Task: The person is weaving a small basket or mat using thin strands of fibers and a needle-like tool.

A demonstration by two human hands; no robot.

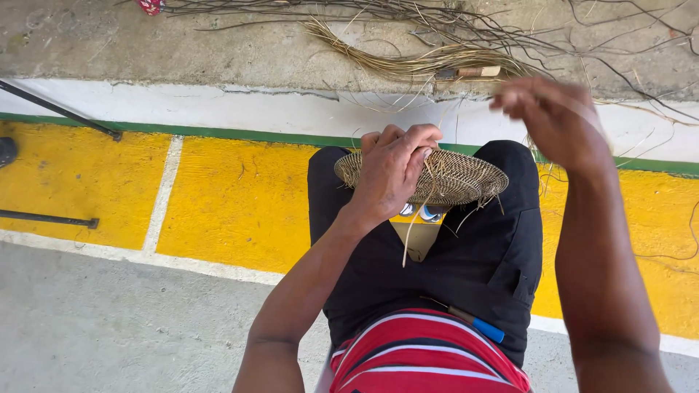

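A round flat woven basket base (459, 178) of brown fibre rests over my knees in black trousers. My left hand (392, 171) grips its left side, fingers curled over the rim. My right hand (557, 120) is raised above and to the right of the weave, blurred, fingers pinched together on a thin pale strand that runs down toward the basket. Loose strand ends hang from the weave between my knees.
A bundle of pale straw fibres (408, 62) and dark twigs (510, 29) lies on the concrete ledge ahead, with a wooden-handled tool (470, 72) among them. Yellow painted floor (226, 196) lies below the ledge. Black metal legs (58, 110) stand at left. A blue pen (480, 326) lies on my lap.
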